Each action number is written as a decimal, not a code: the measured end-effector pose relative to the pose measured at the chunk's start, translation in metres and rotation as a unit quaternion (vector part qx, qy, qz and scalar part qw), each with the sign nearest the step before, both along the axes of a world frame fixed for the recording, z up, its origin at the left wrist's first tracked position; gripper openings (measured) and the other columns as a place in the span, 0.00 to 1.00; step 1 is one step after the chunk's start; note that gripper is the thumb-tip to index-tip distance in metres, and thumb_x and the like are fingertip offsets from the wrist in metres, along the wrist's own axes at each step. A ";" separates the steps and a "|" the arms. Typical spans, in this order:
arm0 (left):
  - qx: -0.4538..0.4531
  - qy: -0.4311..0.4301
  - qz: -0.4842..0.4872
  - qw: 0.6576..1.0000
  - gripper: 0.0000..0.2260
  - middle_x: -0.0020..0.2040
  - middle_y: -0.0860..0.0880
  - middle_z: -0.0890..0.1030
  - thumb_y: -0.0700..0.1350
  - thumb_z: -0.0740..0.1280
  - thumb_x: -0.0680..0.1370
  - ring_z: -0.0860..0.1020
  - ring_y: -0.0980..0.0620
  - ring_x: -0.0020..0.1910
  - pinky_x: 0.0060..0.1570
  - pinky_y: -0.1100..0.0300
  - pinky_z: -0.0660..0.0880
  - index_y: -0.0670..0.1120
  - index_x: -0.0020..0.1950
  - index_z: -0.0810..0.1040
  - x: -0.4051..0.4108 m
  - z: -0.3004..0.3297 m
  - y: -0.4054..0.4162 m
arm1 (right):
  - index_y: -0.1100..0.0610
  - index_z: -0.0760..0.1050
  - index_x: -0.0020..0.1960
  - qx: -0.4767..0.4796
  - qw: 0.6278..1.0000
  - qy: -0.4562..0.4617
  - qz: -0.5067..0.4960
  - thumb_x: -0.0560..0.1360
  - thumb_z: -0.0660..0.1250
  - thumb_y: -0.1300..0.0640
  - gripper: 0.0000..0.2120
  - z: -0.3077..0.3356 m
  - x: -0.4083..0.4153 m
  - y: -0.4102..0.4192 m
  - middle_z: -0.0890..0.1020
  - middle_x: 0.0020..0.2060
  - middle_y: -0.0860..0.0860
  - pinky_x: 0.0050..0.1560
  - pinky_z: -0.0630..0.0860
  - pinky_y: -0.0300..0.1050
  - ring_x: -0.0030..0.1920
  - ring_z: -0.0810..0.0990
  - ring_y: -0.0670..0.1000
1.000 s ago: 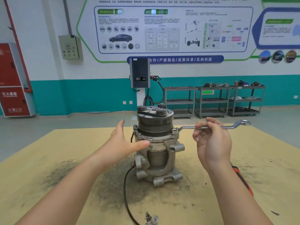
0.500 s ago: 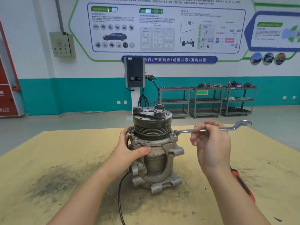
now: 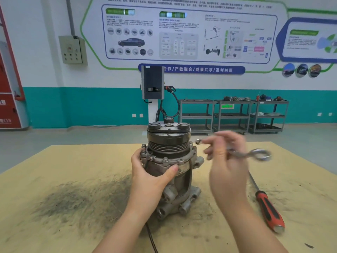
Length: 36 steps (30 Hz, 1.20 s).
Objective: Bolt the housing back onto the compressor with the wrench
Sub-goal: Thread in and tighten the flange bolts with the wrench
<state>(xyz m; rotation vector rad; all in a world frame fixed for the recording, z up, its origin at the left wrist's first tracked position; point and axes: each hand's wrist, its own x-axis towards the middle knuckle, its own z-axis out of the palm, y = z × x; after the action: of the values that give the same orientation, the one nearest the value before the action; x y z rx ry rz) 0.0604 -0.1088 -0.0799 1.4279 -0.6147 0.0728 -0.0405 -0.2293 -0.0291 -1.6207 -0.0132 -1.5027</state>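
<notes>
White-over-teal wall (image 3: 45,106) w/ info posters (image 3: 182,33), grey floor (image 3: 73,136) (metal shelf carts (image 3: 231,115) at back).

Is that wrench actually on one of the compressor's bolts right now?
Apart. In the head view the wrench, blurred in the right hand, has its near ring end in the air, with a gap before the compressor flange.

The single head-worn camera looked forward and slightly down from close above the table (image 3: 73,170), taking in the compressor (image 3: 169,161) nearby and the far wall (image 3: 36,70) beyond
</notes>
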 end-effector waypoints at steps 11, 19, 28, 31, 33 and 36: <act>0.013 0.014 -0.093 0.996 0.48 0.65 0.64 0.77 0.70 0.79 0.56 0.76 0.61 0.65 0.69 0.48 0.71 0.71 0.72 0.60 0.031 -0.001 0.014 | 0.57 0.66 0.49 0.369 0.885 0.004 0.284 0.82 0.54 0.67 0.07 0.013 0.011 -0.059 0.80 0.32 0.55 0.25 0.70 0.39 0.26 0.74 0.50; -0.008 0.018 -0.092 0.996 0.48 0.62 0.70 0.77 0.69 0.78 0.58 0.76 0.66 0.63 0.66 0.55 0.71 0.72 0.73 0.57 0.028 -0.007 0.010 | 0.62 0.68 0.53 0.325 0.901 0.049 0.282 0.83 0.55 0.61 0.06 0.010 0.008 -0.067 0.82 0.34 0.53 0.32 0.77 0.38 0.31 0.79 0.49; -0.019 0.009 -0.073 0.997 0.40 0.62 0.73 0.75 0.73 0.76 0.57 0.74 0.69 0.63 0.65 0.59 0.70 0.83 0.63 0.58 0.024 -0.011 0.011 | 0.55 0.73 0.50 -0.334 0.943 0.008 -0.008 0.77 0.66 0.57 0.03 -0.018 -0.001 -0.021 0.80 0.42 0.53 0.48 0.77 0.35 0.44 0.79 0.47; -0.017 0.000 -0.073 0.997 0.41 0.62 0.71 0.76 0.70 0.77 0.59 0.74 0.68 0.64 0.68 0.53 0.69 0.80 0.67 0.58 0.023 -0.011 0.012 | 0.60 0.76 0.48 -0.393 0.918 0.005 -0.056 0.73 0.69 0.67 0.06 -0.012 0.013 -0.009 0.80 0.39 0.57 0.37 0.78 0.44 0.39 0.79 0.52; -0.015 0.006 -0.073 0.997 0.40 0.62 0.72 0.76 0.70 0.77 0.59 0.73 0.69 0.64 0.69 0.53 0.69 0.81 0.65 0.58 0.022 -0.010 0.012 | 0.65 0.78 0.45 -0.373 0.926 -0.022 -0.060 0.76 0.66 0.64 0.05 -0.004 0.016 -0.007 0.79 0.38 0.54 0.39 0.77 0.39 0.39 0.78 0.49; -0.005 0.018 -0.070 0.997 0.43 0.59 0.79 0.73 0.75 0.75 0.54 0.71 0.77 0.61 0.68 0.58 0.67 0.82 0.64 0.56 0.021 -0.006 0.015 | 0.53 0.74 0.49 -0.167 0.984 -0.060 0.004 0.80 0.59 0.59 0.06 0.009 0.012 -0.011 0.79 0.37 0.47 0.39 0.75 0.33 0.37 0.79 0.44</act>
<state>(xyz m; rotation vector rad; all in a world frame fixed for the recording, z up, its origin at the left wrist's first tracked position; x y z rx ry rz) 0.0811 -0.0940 -0.0859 1.3690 -0.6827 -0.0600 -0.0285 -0.2404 -0.0202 -1.7830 -0.3549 -1.6561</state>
